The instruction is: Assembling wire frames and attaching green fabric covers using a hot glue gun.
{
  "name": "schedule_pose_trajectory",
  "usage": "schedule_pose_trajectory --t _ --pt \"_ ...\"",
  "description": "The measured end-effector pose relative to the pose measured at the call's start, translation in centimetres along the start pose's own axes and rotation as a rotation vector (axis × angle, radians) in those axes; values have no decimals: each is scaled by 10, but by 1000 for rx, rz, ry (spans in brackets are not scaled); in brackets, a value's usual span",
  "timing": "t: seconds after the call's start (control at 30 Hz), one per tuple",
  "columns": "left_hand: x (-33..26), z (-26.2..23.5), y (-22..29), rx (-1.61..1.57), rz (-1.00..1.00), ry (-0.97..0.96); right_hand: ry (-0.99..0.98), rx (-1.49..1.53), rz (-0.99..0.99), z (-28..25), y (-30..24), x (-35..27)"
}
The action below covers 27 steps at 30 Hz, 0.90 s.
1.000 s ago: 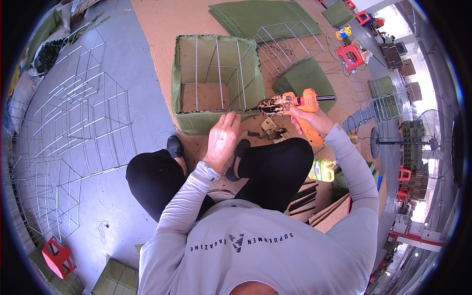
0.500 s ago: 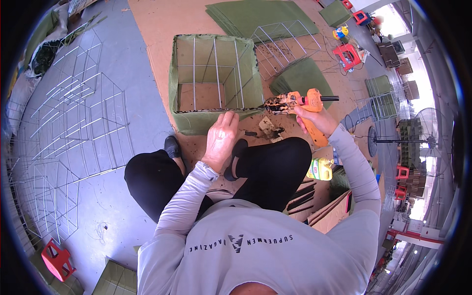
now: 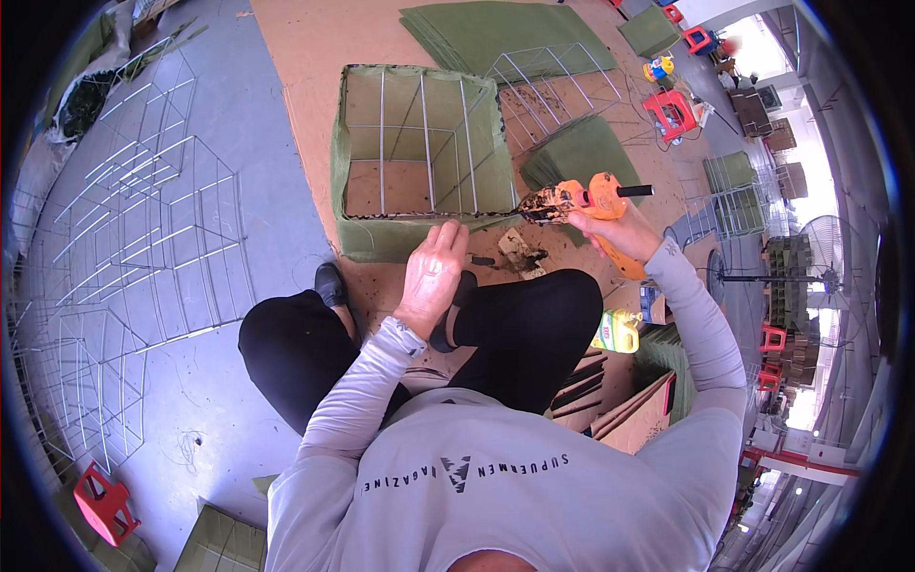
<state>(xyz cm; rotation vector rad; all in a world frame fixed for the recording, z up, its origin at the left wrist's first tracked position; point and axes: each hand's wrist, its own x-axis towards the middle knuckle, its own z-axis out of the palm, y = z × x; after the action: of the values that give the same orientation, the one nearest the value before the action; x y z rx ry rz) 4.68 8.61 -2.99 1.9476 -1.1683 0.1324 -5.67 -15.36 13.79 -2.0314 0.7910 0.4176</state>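
An orange glue gun (image 3: 603, 198), its front smeared with dark residue, is in my right hand (image 3: 626, 230), fingers wrapped round the handle. The nozzle meets the near right corner of a box (image 3: 379, 239) made of metal wire and covered in green fabric. Dark glue runs in a broken line along the box's rim. My left hand (image 3: 432, 282) is at the near side, its fingers pressed together on the green fabric just below the rim. The fingertips are partly hidden, so how firmly they pinch cannot be seen.
Glue-stained scraps (image 3: 519, 253) lie on the cardboard (image 3: 310, 105) beside my foot. Green sheets (image 3: 505, 38) and a bare wire frame (image 3: 553, 91) lie beyond. More wire frames (image 3: 162, 238) cover the left floor. A yellow bottle (image 3: 618, 331) stands by my right knee.
My right hand and the glue gun have shifted slightly, and the gun has turned a little. My left hand stays at the box's near side, fingers still together.
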Motion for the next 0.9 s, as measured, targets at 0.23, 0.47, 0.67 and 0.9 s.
schedule_pose_trajectory --t 0.23,0.47,0.67,0.9 --pt "0 -3 4 -2 -3 9 100 -268 21 7 -29 -1" --pt "-2 -2 4 -10 -17 21 66 -150 48 -2 -10 5" --pt "-1 -3 3 -9 -19 40 21 -88 30 -4 -10 6" --pt "-4 -2 3 -75 -86 -50 84 -98 35 2 -17 2"
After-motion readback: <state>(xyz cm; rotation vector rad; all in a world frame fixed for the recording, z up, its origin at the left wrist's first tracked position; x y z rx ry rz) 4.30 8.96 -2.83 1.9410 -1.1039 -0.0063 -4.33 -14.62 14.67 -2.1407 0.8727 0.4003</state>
